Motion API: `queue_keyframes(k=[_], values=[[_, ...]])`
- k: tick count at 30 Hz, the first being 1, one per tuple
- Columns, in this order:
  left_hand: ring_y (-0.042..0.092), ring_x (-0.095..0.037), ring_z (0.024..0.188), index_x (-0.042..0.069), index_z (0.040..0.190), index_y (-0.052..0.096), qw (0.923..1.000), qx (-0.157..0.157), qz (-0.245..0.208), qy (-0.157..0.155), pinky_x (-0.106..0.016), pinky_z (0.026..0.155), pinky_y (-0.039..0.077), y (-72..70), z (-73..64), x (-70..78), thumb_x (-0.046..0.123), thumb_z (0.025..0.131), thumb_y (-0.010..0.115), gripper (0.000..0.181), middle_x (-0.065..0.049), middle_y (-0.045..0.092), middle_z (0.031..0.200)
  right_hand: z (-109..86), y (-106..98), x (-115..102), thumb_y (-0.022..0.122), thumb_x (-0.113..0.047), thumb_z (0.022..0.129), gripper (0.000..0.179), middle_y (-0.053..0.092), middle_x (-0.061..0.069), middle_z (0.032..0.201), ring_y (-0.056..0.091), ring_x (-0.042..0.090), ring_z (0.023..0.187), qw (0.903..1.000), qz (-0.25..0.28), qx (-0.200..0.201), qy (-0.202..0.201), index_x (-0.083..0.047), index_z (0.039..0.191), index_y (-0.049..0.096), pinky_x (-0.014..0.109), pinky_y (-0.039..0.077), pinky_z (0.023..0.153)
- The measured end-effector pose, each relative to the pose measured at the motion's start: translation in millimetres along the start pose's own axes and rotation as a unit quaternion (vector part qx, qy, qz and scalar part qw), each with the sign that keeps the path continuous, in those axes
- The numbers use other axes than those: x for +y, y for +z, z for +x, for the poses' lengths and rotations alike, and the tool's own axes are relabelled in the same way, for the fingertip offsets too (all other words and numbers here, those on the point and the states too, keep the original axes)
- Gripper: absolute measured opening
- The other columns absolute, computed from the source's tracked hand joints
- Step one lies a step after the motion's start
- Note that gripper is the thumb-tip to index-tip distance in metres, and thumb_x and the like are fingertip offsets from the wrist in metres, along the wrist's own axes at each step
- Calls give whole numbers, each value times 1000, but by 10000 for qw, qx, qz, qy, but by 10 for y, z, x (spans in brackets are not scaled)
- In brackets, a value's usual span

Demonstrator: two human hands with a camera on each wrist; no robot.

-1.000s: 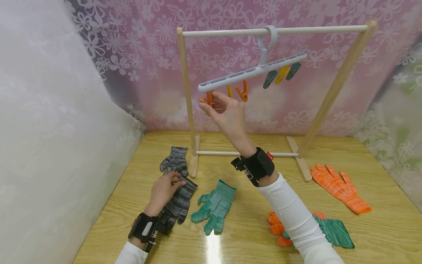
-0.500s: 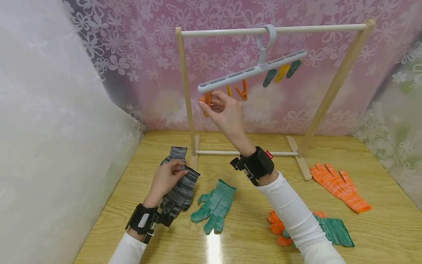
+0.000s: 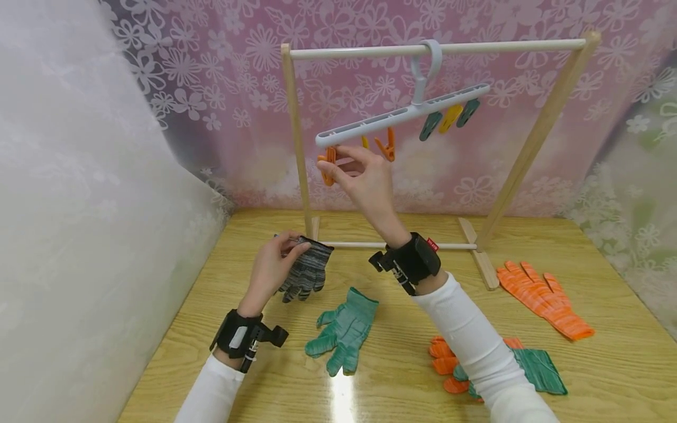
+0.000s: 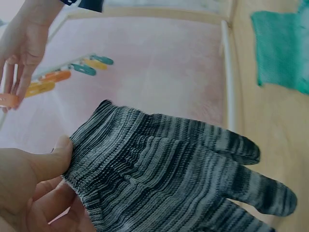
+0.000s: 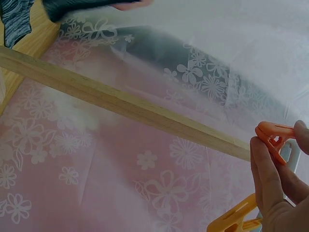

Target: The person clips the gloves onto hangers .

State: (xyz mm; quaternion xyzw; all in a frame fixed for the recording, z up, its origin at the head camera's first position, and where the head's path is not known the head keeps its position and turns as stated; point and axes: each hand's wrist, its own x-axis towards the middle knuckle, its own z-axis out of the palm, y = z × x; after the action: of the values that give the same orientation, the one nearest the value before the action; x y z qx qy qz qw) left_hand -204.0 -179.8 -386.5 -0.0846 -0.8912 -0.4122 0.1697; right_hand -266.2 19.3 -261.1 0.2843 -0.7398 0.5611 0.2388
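My left hand (image 3: 273, 264) pinches a grey-and-black striped knit glove (image 4: 159, 164) by its cuff. The glove hangs above the table, fingers downward in the head view. Higher up, my right hand (image 3: 365, 176) pinches an orange clothespin (image 5: 276, 137) at the left end of the light grey clip hanger (image 3: 370, 123). In the left wrist view, the right hand shows at the upper left, beside other clothespins. The second striped glove is mostly hidden behind my left hand and the lifted glove.
The hanger hangs tilted from the rack's white top rod (image 3: 344, 53). More clothespins, green (image 3: 431, 126), yellow (image 3: 451, 119) and orange (image 3: 388, 147), hang under it. A green glove (image 3: 346, 332) lies mid-table. An orange glove (image 3: 547, 299) lies right, near overlapping orange and green gloves (image 3: 539, 370).
My left hand has lifted the striped glove off the table, moving up and slightly right towards the rack. My right hand stays at the orange clothespin, which has tilted downward.
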Motion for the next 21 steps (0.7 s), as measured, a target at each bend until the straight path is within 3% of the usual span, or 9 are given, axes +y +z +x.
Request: queue_keyframes(k=[10,13,21], values=[[72,-32,93,4,118,69,9947,487,-812,411,-48,80,60,50,203,290,21,100,66,25,-16,77,102,10,-1,4,81,-19,89,37,74,15,107,74,24,88,9996,-208,106,-144,-1,121,74,28,61,80],[71,-30,97,4,118,69,9912,492,-1126,486,-49,83,60,68,247,330,21,100,66,24,-15,76,103,14,0,3,81,-20,89,38,75,14,106,74,24,88,9997,-206,102,-79,-2,121,74,28,61,79],[69,-31,109,1,124,65,9850,323,-1664,325,-51,97,54,62,369,393,20,101,65,29,-18,72,112,28,14,0,80,-18,89,36,75,15,104,75,26,87,9998,0,169,-97,-1,121,74,30,62,79]])
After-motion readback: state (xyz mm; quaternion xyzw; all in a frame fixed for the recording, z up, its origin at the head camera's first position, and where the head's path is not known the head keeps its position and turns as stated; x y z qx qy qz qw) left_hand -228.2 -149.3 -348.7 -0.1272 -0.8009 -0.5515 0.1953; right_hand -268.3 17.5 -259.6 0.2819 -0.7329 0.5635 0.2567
